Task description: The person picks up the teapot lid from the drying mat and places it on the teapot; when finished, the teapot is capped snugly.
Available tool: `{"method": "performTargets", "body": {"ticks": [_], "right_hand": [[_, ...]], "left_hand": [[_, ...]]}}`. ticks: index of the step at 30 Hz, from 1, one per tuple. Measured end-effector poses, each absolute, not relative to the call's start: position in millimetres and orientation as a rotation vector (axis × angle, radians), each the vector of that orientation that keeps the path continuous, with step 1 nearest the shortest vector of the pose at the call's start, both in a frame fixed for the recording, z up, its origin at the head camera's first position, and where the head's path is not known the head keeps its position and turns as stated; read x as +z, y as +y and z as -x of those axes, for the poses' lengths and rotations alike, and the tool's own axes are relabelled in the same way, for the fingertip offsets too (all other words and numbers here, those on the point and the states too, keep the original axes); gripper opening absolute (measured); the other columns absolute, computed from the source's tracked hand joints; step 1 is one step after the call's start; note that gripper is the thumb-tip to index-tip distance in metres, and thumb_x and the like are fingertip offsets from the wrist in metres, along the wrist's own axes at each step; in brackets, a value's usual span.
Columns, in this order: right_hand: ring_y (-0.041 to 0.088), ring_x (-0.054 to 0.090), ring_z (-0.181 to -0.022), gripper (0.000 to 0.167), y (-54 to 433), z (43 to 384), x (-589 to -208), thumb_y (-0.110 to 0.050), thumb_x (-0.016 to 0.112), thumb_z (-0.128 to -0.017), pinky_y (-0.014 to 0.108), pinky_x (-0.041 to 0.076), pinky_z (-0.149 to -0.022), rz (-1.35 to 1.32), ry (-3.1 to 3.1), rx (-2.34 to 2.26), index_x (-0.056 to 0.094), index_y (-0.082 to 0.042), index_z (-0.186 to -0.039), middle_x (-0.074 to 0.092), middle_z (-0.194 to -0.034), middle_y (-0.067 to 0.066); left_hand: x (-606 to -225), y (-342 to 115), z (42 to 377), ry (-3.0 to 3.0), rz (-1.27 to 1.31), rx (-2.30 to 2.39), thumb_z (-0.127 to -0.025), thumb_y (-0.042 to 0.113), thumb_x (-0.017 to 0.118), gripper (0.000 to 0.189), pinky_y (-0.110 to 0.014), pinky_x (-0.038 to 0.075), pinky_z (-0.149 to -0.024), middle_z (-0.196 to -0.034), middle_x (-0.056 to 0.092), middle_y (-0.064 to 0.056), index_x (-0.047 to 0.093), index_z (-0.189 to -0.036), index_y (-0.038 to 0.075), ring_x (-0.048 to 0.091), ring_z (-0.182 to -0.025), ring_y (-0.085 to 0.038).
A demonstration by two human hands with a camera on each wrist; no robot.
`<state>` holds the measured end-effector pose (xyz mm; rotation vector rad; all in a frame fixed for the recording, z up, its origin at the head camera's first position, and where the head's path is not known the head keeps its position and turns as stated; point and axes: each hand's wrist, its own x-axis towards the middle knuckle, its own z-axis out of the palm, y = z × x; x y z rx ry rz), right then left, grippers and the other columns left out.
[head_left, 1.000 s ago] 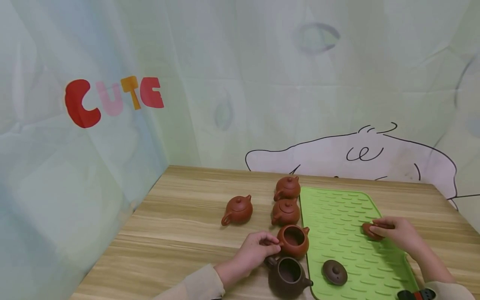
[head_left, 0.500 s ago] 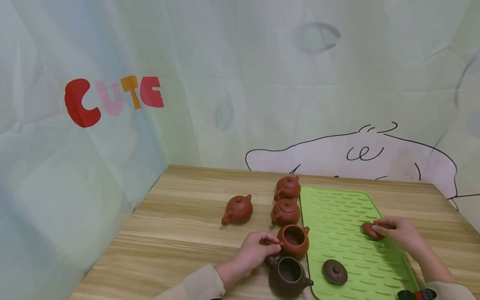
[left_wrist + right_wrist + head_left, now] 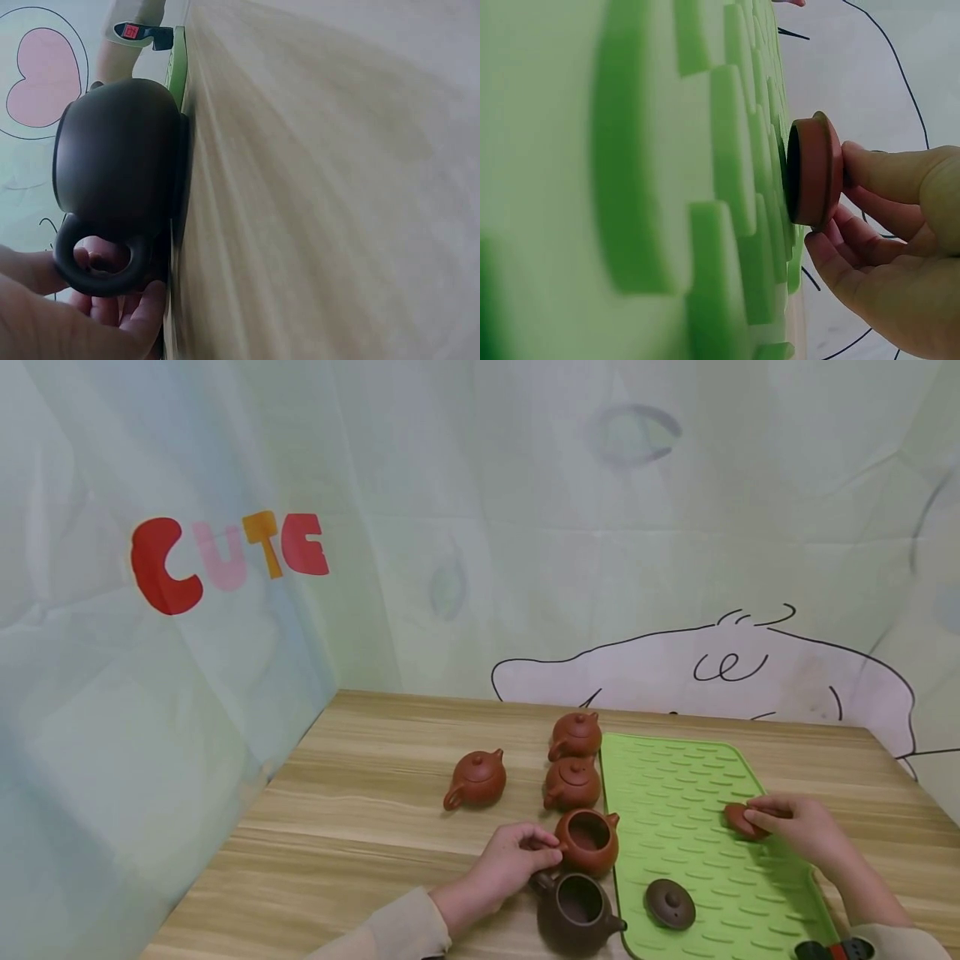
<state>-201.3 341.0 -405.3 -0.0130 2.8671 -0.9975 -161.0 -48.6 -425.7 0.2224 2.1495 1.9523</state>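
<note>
My left hand (image 3: 512, 863) grips the handle of a reddish-brown teapot (image 3: 599, 857) that stands lidless on the table. Just nearer to me is a dark brown teapot (image 3: 567, 932), also lidless; in the left wrist view this dark teapot (image 3: 120, 157) fills the front and partly hides the fingers. Over on the right, my right hand (image 3: 806, 832) pinches the knob of a reddish-brown teapot lid (image 3: 742, 822) at the green mat (image 3: 660, 768). Seen from the right wrist, the lid (image 3: 817, 171) is rim-down, against or very close to the mat's ridges.
Two lidded reddish teapots, one at the back (image 3: 576, 735) and one before it (image 3: 573, 782), line the mat's left edge. Another lidded teapot (image 3: 477, 779) sits apart to the left. A dark brown lid (image 3: 670, 905) lies on the mat. A printed cloth (image 3: 465, 568) hangs behind the table.
</note>
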Motion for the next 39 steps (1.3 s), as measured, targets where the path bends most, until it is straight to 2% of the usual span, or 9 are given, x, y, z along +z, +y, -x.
{"method": "performTargets", "body": {"ticks": [10,19,21,28,34,39], "right_hand": [[0.053,0.048,-0.115,0.051,330.5,198.9,-399.0,-0.035,0.057,-0.097,0.059,0.044,-0.084,0.050,2.918,-0.975,0.059,0.009,-0.122,0.056,-0.123,0.033],[0.049,0.056,-0.108,0.040,310.9,193.9,-389.0,-0.029,0.062,-0.095,0.056,0.048,-0.082,0.172,2.988,-1.022,0.065,0.005,-0.115,0.061,-0.119,0.030],[0.048,0.058,-0.107,0.038,305.8,192.6,-386.4,-0.027,0.064,-0.094,0.054,0.050,-0.082,0.204,3.000,-1.041,0.066,0.005,-0.114,0.060,-0.119,0.030],[0.043,0.062,-0.102,0.029,288.0,189.6,-376.3,-0.019,0.067,-0.091,0.032,0.055,-0.075,0.323,3.035,-1.078,0.068,0.004,-0.109,0.061,-0.117,0.028],[0.043,0.062,-0.102,0.028,269.2,184.5,-369.5,-0.015,0.069,-0.089,0.030,0.055,-0.073,0.415,3.036,-1.114,0.068,0.005,-0.109,0.059,-0.120,0.029],[0.038,0.065,-0.096,0.024,250.5,180.8,-367.0,-0.012,0.072,-0.086,0.029,0.055,-0.072,0.508,3.071,-1.111,0.070,0.002,-0.105,0.061,-0.116,0.024]], "left_hand": [[-427.3,-48.5,161.1,2.152,-0.225,1.957,-0.083,-0.001,0.070,0.015,-0.021,0.047,-0.069,-0.093,0.071,-0.016,0.066,-0.095,-0.008,0.056,-0.075,-0.007],[-426.3,-48.7,160.8,2.160,-0.215,1.943,-0.083,-0.001,0.070,0.015,-0.022,0.047,-0.070,-0.092,0.071,-0.014,0.066,-0.095,-0.008,0.056,-0.076,-0.007],[-426.2,-48.7,160.7,2.160,-0.214,1.942,-0.083,-0.001,0.070,0.015,-0.022,0.047,-0.070,-0.092,0.071,-0.013,0.066,-0.095,-0.008,0.056,-0.076,-0.007],[-425.9,-48.9,161.3,2.149,-0.224,1.955,-0.083,-0.001,0.070,0.015,-0.022,0.046,-0.069,-0.092,0.071,-0.014,0.066,-0.096,-0.008,0.056,-0.076,-0.008],[-425.3,-49.8,160.9,2.129,-0.230,1.961,-0.083,-0.001,0.070,0.016,-0.021,0.046,-0.069,-0.094,0.071,-0.016,0.066,-0.096,-0.010,0.056,-0.076,-0.007],[-424.9,-50.1,161.2,2.131,-0.238,1.956,-0.083,0.000,0.070,0.016,-0.022,0.046,-0.069,-0.095,0.071,-0.017,0.066,-0.095,-0.009,0.057,-0.076,-0.007]]}}
